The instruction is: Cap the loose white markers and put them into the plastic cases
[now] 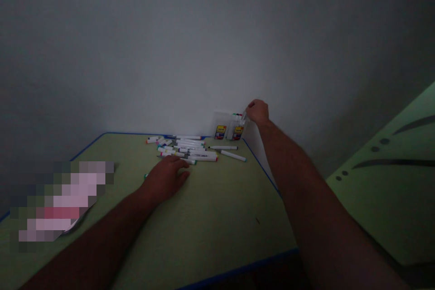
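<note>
Markers (188, 149) are what this is about, and there's only the head view, so here goes: they're in a loose heap around 12 o'clock on the green table (217, 217), up by the wall. Two strays (233, 155) lie off the heap's 3 o'clock side. The clear marker case (228, 127) stands at about 1 o'clock, right in the table's far corner.

Your left hand (166, 179) is flat and open, palm down, holding nothing, fingertips touching the near edge of the heap. A green tip pokes out at its 9 o'clock side, so maybe a marker's under the palm, too dim to say.

Your right hand (258, 111) is at the top of the case with fingers bunched. Can't tell if it's actually pinching the clear flap, a marker, or nothing.

What I'd worry about: that case looks tall, light and sits right by the edge, so a sideways tug could tip it off. And a nudge from your left hand could roll round markers toward the table's 9 o'clock edge
</note>
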A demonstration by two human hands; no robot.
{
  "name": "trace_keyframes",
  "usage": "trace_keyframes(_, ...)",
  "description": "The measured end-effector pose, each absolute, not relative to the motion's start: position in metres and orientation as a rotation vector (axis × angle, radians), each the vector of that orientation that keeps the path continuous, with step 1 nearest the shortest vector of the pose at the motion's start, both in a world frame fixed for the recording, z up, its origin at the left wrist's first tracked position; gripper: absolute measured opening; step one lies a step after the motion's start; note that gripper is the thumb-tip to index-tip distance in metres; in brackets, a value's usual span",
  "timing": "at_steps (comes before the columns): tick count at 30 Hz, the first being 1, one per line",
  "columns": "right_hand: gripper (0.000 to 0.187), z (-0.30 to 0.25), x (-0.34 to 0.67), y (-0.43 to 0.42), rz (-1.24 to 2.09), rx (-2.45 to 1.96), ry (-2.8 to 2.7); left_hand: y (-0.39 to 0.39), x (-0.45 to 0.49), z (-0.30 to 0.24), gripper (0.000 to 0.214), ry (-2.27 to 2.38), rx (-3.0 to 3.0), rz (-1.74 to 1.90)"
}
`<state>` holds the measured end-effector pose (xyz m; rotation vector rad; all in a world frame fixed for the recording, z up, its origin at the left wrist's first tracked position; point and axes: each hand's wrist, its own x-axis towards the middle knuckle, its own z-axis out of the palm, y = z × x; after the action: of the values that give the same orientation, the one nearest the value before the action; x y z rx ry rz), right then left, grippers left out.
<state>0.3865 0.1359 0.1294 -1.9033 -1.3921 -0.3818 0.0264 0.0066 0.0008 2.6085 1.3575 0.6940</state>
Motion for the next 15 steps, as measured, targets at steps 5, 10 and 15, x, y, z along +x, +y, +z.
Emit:
trace_keyframes(5,0.016,0.12,0.389,0.142,-0.356,-1.949,-1.473,0.007,0.027,-0.001,0.032,1.371,2.599,0.686)
trace_keyframes(10,0.014,0.111,0.391,0.146,-0.352,-2.029,-1.546,0.006,0.027,0.0,0.034,1.378,2.592,0.669)
trace_keyframes(15,0.016,0.108,0.39,0.15,-0.341,-2.077,-1.546,0.005,0.028,0.001,0.033,1.383,2.573,0.656)
